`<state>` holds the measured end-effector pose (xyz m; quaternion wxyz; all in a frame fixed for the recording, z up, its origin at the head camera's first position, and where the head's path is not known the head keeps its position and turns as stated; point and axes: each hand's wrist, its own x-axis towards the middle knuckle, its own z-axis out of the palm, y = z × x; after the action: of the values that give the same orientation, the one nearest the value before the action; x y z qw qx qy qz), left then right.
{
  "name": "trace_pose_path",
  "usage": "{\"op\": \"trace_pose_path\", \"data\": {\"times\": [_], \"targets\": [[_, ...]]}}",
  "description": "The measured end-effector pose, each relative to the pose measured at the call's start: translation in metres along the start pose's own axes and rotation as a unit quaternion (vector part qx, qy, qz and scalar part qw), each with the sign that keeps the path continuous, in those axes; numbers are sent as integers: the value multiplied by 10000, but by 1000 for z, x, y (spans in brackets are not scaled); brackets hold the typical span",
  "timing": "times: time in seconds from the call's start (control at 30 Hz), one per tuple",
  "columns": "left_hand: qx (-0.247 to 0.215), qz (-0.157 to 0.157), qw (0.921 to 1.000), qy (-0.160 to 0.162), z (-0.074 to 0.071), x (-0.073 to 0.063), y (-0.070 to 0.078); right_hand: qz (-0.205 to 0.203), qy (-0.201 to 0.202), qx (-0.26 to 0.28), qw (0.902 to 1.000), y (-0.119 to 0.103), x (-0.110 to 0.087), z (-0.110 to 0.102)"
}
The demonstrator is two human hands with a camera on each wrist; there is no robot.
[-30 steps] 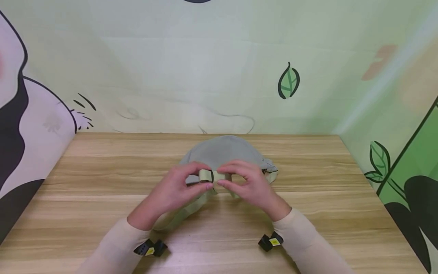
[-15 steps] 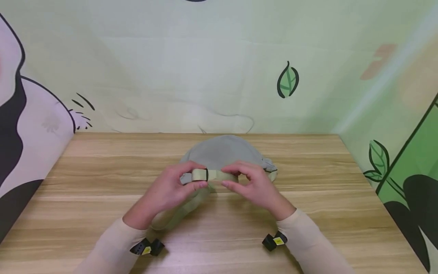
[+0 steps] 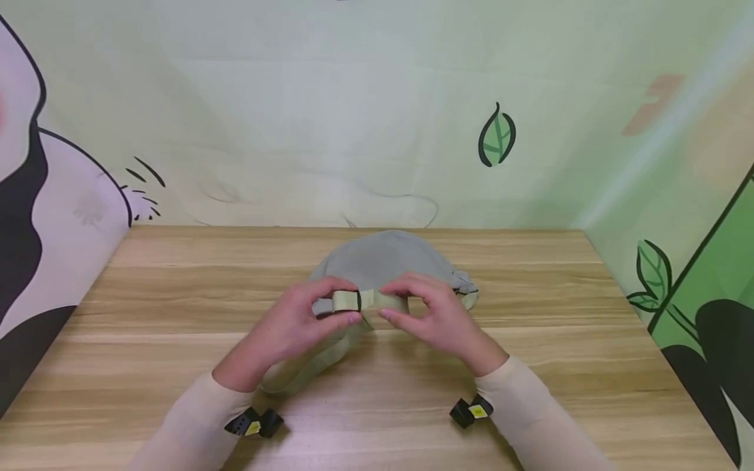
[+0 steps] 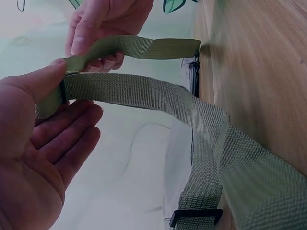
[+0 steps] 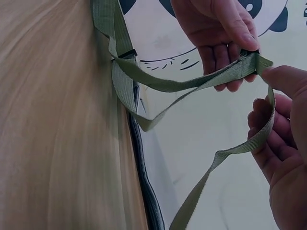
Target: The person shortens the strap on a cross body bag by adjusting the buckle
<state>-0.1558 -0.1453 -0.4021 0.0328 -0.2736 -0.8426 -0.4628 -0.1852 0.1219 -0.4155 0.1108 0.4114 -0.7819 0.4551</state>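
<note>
A grey zippered bag (image 3: 385, 258) with a pale green webbing strap (image 3: 321, 360) lies on the table in the head view. Just in front of it, my left hand (image 3: 288, 327) pinches the strap at a black slider buckle (image 3: 359, 300) between thumb and fingers. Opposite, my right hand (image 3: 438, 320) pinches the webbing right of the buckle. The right wrist view shows the strap end (image 5: 216, 165) hanging from the right hand in a loose curve. A second black slider (image 4: 195, 217) sits lower on the strap in the left wrist view, untouched.
The wooden table (image 3: 177, 281) reaches back to a printed wall (image 3: 283, 131) with leaf and panda drawings. Small black devices with yellow labels, such as the left one (image 3: 253, 425), are worn at both wrists above the table.
Both hands have drawn slightly apart, the left one shifting left with the buckle. More webbing shows between them than a second ago. The bag has stayed in place.
</note>
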Motion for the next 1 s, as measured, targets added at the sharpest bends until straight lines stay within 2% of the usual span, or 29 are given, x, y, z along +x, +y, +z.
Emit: {"op": "trace_pose_path", "data": {"times": [0.2, 0.33, 0.47, 0.6, 0.77, 1.0], "targets": [[112, -4, 9999, 8, -1, 1, 0, -471, -187, -489, 9975, 0, 4, 1], [216, 111, 9997, -42, -1, 2, 0, -738, -245, -717, 9944, -2, 6, 2], [284, 203, 9994, -83, 0, 3, 0, -789, -300, -848, 9928, -5, 8, 3], [345, 154, 9992, -113, 0, 3, 1, -832, -343, -896, 9919, -7, 9, 4], [327, 54, 9992, -209, -1, 4, 3, -751, -186, -598, 9952, -8, 10, 5], [357, 17, 9992, -171, -2, 2, 1, -249, 109, 276, 9992, -7, 7, 10]]}}
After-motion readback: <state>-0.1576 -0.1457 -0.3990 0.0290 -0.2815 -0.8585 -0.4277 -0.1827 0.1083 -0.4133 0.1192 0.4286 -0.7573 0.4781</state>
